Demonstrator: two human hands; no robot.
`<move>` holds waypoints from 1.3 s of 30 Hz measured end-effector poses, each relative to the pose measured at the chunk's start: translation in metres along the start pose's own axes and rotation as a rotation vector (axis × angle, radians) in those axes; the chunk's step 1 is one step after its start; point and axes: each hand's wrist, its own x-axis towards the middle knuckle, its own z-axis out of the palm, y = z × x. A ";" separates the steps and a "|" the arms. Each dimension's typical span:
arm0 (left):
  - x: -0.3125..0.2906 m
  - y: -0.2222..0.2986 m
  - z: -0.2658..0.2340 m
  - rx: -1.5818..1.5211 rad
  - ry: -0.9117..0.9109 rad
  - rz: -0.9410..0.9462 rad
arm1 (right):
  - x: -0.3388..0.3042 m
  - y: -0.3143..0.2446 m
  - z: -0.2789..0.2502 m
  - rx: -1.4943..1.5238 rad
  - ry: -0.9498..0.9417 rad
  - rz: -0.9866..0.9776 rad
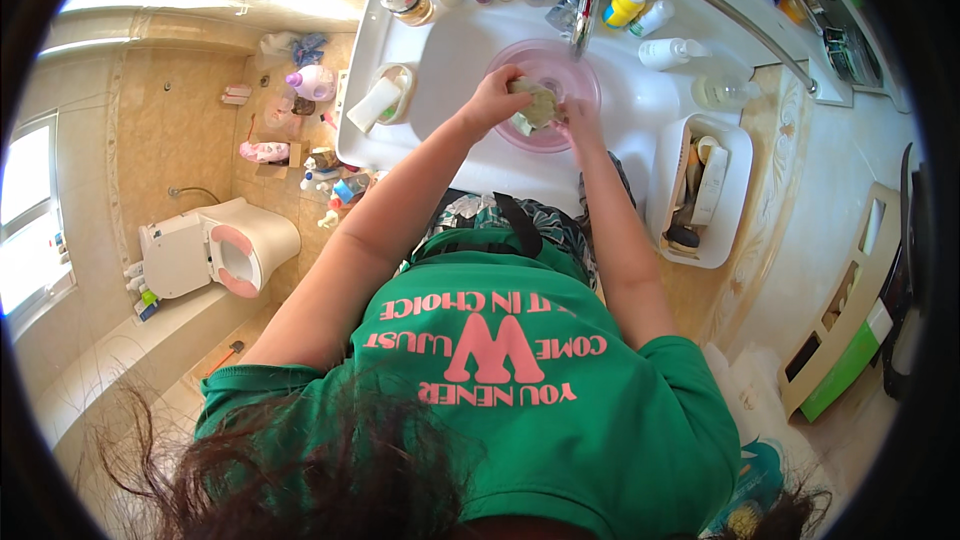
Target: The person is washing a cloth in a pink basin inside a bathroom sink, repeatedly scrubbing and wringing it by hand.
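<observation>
At sink point(445, 70), gripping cloth point(540, 108) between left hand point(494, 98) and right hand point(581, 125), over basin point(580, 62), presumably for catching drips.

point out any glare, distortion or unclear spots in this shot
Head view: glare washes out the window at left; head view: fisheye distortion bends edges, and black fills the corners; head view: fine detail on the pale green bundle is unclear.

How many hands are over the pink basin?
2. The left hand holds the left side of the crumpled pale green cloth; the right hand is at its right side, some fingers hidden. Both are above the pink basin.
</observation>
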 end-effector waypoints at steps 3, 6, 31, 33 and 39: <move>0.007 -0.043 -0.007 0.288 0.241 0.015 | -0.003 -0.026 0.009 -0.647 0.148 -0.284; 0.004 -0.061 -0.011 0.241 0.225 -0.062 | 0.016 -0.011 0.001 -1.103 0.057 -0.593; 0.015 -0.034 0.007 -1.033 0.086 -0.656 | -0.003 -0.021 0.046 -0.869 -0.114 -0.827; 0.028 -0.049 0.003 -1.159 -0.108 -0.588 | -0.035 -0.042 0.062 -0.809 -0.105 -0.892; 0.035 -0.027 0.010 -0.894 0.005 -0.554 | -0.089 -0.064 0.101 -0.854 -0.023 -0.959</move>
